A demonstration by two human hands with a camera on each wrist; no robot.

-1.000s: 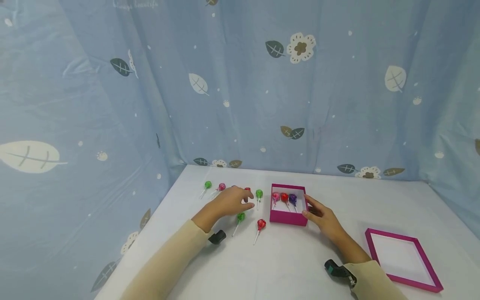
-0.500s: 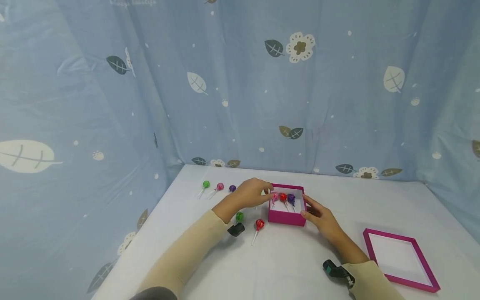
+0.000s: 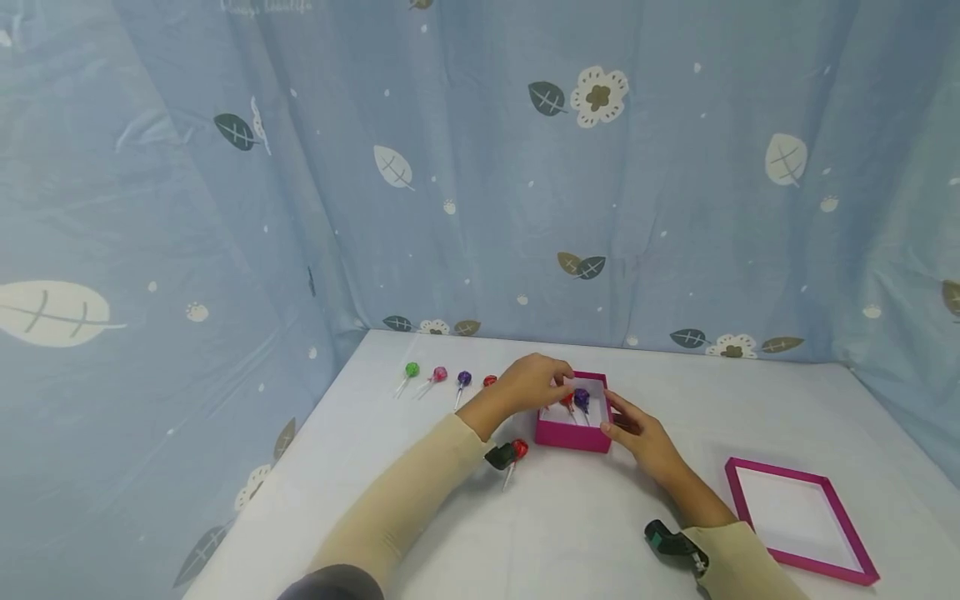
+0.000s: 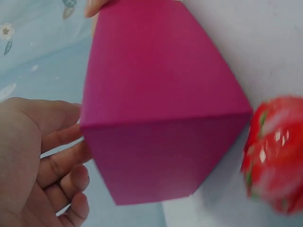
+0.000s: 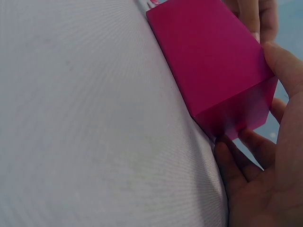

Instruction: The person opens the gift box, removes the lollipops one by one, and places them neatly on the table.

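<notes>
Lollipops [image 3: 464,379] dot the worktop [image 3: 570,525] between nine and ten o'clock of the magenta box [image 3: 573,436], a lone red lollipop [image 3: 521,448] at eight. Over the box's ten o'clock side hangs the left hand [image 3: 534,383], its grip too hidden to tell what it holds; a purple lollipop [image 3: 582,397] lies inside. The right hand [image 3: 647,437], grip wide, touches the three o'clock wall, with a lid [image 3: 801,518] at four.
</notes>
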